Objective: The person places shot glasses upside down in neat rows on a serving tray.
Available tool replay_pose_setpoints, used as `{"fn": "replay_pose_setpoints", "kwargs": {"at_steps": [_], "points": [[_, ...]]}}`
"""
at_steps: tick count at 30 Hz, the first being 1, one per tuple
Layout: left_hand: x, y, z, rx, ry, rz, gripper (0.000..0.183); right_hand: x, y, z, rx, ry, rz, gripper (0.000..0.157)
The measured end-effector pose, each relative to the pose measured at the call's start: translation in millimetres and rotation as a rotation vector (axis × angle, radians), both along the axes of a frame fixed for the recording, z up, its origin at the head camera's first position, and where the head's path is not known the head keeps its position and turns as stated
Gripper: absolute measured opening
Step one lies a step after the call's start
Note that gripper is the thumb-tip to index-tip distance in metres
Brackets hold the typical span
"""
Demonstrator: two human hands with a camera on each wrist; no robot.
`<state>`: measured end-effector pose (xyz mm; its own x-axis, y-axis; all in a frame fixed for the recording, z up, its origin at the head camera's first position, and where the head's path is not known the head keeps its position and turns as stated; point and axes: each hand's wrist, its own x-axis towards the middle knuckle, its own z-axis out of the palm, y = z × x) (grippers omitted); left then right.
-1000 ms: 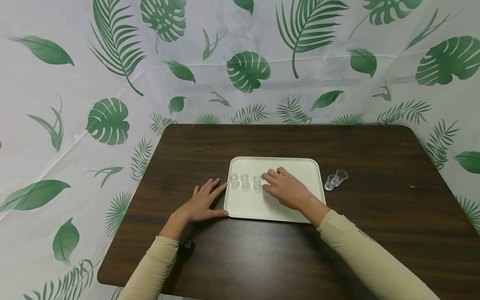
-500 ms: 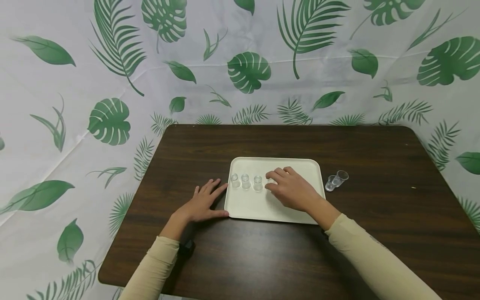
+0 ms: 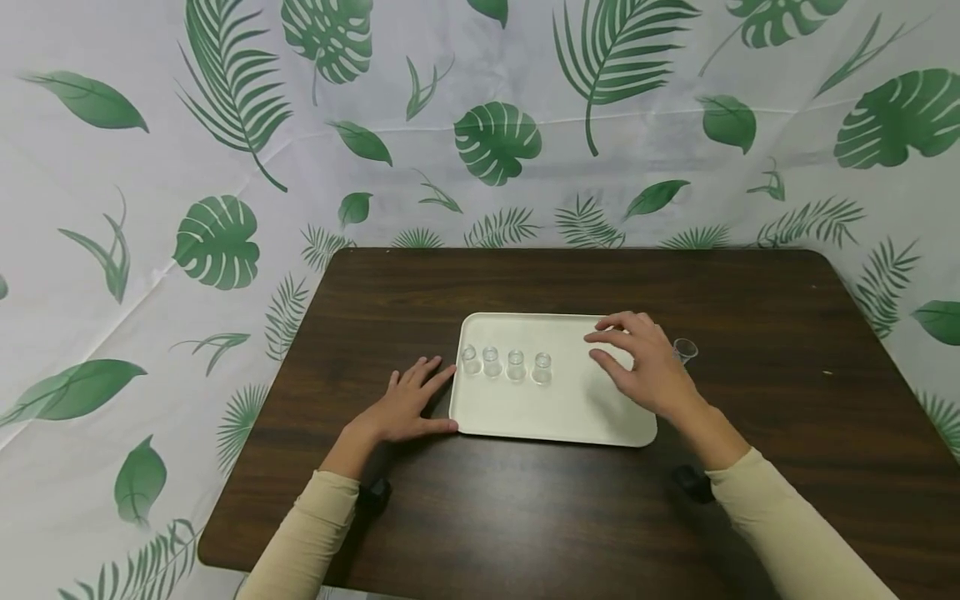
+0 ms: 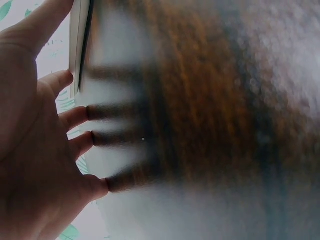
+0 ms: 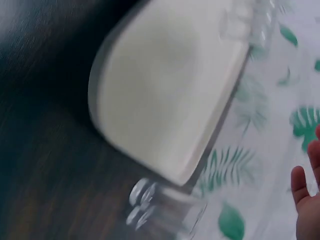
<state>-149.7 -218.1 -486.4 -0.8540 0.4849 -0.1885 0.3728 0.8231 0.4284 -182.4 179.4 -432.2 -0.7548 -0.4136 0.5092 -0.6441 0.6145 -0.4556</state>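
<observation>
Several small clear cups [image 3: 516, 366] stand in a row on the left half of a cream tray [image 3: 555, 429]. The rightmost cup [image 3: 542, 368] is the one closest to my right hand [image 3: 648, 367], which hovers over the tray's right side with thumb and fingers spread and nothing between them. My left hand [image 3: 405, 406] lies with fingers splayed at the tray's left edge, thumb at its near corner. The left wrist view has that hand's [image 4: 40, 130] thumb and forefinger against the tray rim [image 4: 77, 50]. Off the tray's right end, a clear cup [image 3: 684, 350] is partly hidden by my right hand.
The dark wooden table [image 3: 525, 517] extends around the tray on all sides. A white curtain with green leaves [image 3: 420, 167] hangs along its far side. In the right wrist view, clear cups [image 5: 165, 210] lie on the table just beyond the tray's corner.
My right hand has let go of the rightmost cup, leaving it standing in the row, and has moved right with its fingers spreading. The left hand stays in place.
</observation>
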Motion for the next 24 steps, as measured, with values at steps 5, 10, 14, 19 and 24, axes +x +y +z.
{"fn": "replay_pose_setpoints", "kwargs": {"at_steps": [5, 10, 14, 19, 24], "points": [[-0.3, 0, -1.2, -0.01, 0.007, -0.005, 0.097, -3.3, 35, 3.8, -0.304, -0.087, -0.164, 0.021], [-1.6, 0, -2.8, -0.004, 0.01, -0.003, 0.097, -6.7, 73, 0.3, -0.444, -0.205, -0.415, 0.027], [-1.3, 0, -2.5, -0.015, 0.005, 0.001, 0.098, -4.9, 95, -14.4, -0.408, -0.37, -0.548, 0.037], [-1.6, 0, -1.1, -0.013, -0.002, 0.006, 0.098, -2.3, 107, -32.8, -0.32, -0.485, -0.476, 0.052], [-2.0, 2, -0.3, -0.017, -0.007, 0.002, 0.098, -2.9, 109, -45.9, -0.27, -0.538, -0.372, 0.056]]}}
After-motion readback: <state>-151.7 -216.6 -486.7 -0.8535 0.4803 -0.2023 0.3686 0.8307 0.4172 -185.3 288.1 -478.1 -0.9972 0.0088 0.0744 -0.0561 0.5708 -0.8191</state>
